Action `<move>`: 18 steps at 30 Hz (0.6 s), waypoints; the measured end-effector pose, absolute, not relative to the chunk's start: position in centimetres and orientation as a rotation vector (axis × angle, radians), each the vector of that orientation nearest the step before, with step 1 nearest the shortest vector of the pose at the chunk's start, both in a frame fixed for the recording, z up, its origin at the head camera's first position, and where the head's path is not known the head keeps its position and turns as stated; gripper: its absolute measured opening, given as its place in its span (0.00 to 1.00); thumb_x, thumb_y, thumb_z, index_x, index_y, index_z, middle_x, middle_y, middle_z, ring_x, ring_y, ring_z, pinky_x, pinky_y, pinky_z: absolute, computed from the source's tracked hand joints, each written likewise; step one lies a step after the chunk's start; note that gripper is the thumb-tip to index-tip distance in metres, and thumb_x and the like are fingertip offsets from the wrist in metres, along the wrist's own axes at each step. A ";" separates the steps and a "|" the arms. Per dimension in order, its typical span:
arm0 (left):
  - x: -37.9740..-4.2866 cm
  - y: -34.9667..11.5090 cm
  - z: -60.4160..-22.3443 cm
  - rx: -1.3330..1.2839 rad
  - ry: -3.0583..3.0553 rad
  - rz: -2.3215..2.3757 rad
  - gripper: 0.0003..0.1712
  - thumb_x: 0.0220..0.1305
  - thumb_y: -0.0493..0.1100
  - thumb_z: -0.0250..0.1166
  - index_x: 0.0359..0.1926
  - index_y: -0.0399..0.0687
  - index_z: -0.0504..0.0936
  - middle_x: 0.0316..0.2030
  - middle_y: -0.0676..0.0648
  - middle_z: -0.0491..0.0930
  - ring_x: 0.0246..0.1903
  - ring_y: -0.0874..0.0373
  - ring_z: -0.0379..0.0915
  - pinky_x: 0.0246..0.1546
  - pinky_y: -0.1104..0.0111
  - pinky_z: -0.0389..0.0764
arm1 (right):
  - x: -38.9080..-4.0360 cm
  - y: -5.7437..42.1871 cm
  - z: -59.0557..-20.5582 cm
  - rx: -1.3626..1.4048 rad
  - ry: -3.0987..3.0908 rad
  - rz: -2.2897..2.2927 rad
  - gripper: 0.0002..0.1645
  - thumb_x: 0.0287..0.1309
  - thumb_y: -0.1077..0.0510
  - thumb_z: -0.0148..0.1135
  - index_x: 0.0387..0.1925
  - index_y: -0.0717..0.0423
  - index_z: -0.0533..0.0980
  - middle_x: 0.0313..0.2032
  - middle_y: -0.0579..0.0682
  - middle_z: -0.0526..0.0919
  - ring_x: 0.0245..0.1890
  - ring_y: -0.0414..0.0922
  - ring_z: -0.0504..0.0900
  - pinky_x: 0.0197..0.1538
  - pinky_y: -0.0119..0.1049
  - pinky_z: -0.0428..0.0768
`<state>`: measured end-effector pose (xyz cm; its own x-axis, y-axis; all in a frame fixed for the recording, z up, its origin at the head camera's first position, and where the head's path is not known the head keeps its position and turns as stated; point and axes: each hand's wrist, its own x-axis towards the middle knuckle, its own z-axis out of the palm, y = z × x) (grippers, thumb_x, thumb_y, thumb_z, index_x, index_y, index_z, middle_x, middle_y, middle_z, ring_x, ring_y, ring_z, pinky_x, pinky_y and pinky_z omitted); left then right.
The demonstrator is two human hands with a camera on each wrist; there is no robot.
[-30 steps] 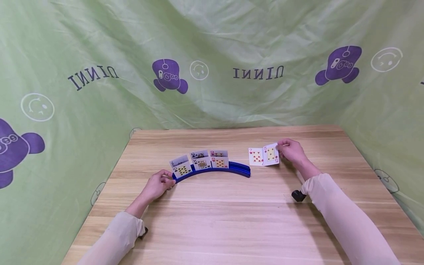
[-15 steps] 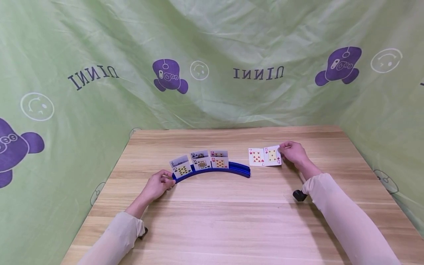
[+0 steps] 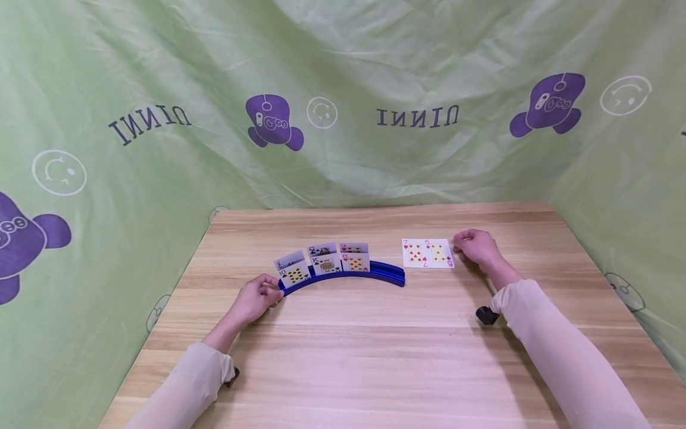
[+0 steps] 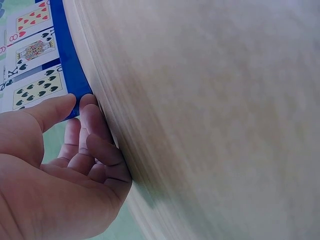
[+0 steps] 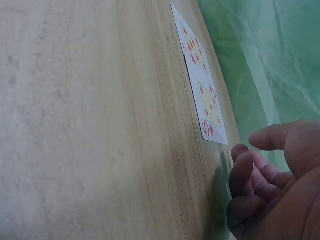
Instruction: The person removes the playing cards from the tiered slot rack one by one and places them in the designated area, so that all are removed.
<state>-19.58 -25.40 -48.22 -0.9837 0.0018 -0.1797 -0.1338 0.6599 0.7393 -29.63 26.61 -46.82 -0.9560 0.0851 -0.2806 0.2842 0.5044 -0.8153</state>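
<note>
My left hand (image 3: 256, 301) pinches the near-left end of a curved blue card holder (image 3: 386, 273) between thumb and fingers. In it several playing cards stand in two rows: the ten of spades (image 3: 296, 276), king of spades (image 3: 327, 265) and eight of hearts (image 3: 356, 263) in front, with others partly hidden behind. Right of the holder, a seven of hearts (image 3: 415, 254) and a five of diamonds (image 3: 439, 253) lie face up, side by side. My right hand (image 3: 477, 246) is just beyond the five's right edge; in the right wrist view its thumb and loosely bent fingers are apart from the card.
A wooden table (image 3: 343, 357) carries everything. Green printed cloth (image 3: 354, 167) hangs behind it and along both sides. A black device (image 3: 486, 315) sits at the right wrist, and part of another (image 3: 231, 376) shows under the left sleeve.
The five of diamonds, earlier lifted at its right edge by my right hand, now lies flat beside the seven. The right hand has let go of it. The left hand has stayed put.
</note>
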 end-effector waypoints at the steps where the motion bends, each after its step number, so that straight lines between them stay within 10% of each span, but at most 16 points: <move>1: -19.6 -25.4 -48.2 -0.107 2.709 1.228 0.15 0.64 0.37 0.65 0.50 0.38 0.75 0.32 0.44 0.87 0.29 0.60 0.76 0.31 0.70 0.72 | -29.6 26.7 -46.8 0.317 2.545 -1.433 0.22 0.69 0.57 0.54 0.58 0.68 0.71 0.41 0.55 0.82 0.29 0.38 0.78 0.32 0.30 0.79; 18: -19.6 -25.4 -48.3 -0.098 2.714 1.228 0.14 0.63 0.36 0.65 0.49 0.38 0.75 0.32 0.44 0.88 0.29 0.61 0.76 0.32 0.70 0.71 | -29.4 26.4 -47.0 0.279 2.546 -1.428 0.22 0.69 0.56 0.55 0.58 0.65 0.72 0.46 0.58 0.80 0.32 0.41 0.77 0.34 0.31 0.79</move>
